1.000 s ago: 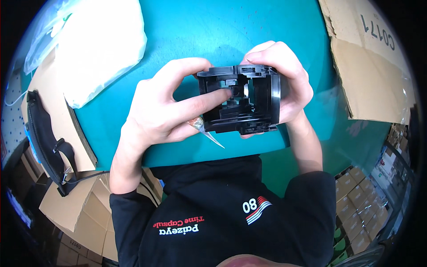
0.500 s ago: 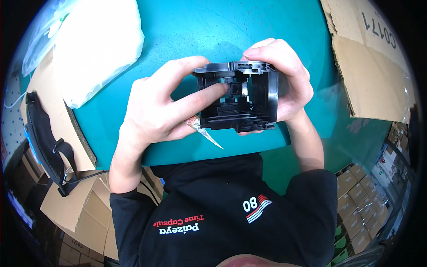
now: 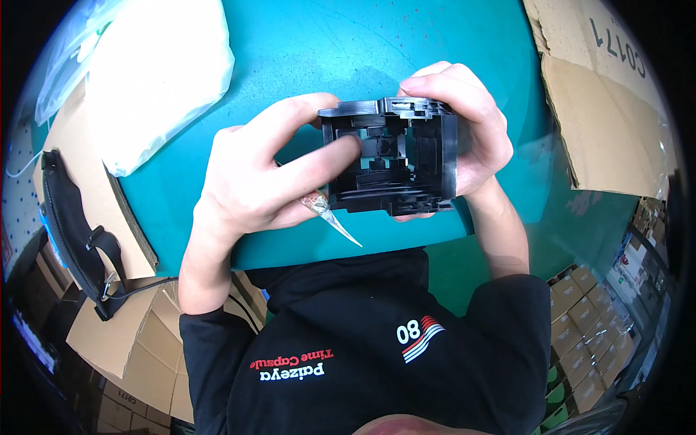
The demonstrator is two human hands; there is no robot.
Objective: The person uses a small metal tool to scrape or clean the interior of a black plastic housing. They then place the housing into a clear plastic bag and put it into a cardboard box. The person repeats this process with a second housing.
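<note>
Between my two hands I hold a black plastic housing (image 3: 388, 201), a boxy open frame with ribs and cut-outs inside, above the green table. My left hand (image 3: 250, 163) grips its left side, thumb at the upper corner and one finger reaching into the opening. Tucked under that hand's fingers is a slim pointed tool (image 3: 330, 214), tweezers by its look, with a reddish patterned body and its tip toward me. My right hand (image 3: 471, 123) wraps round the right side, some fingertips showing below the lower edge.
The green table (image 3: 304, 47) lies under my hands. A white plastic bag (image 3: 163, 80) is at the left, beside cardboard. An open carton (image 3: 598, 123) stands at the right. A black strap-like pouch (image 3: 72, 225) hangs at the left edge; stacked small boxes (image 3: 583, 319) are at lower right.
My left finger inside the housing has drawn back slightly to the left. The housing has shifted a little to the right and tilted slightly. The pointed tool has turned a little downward.
</note>
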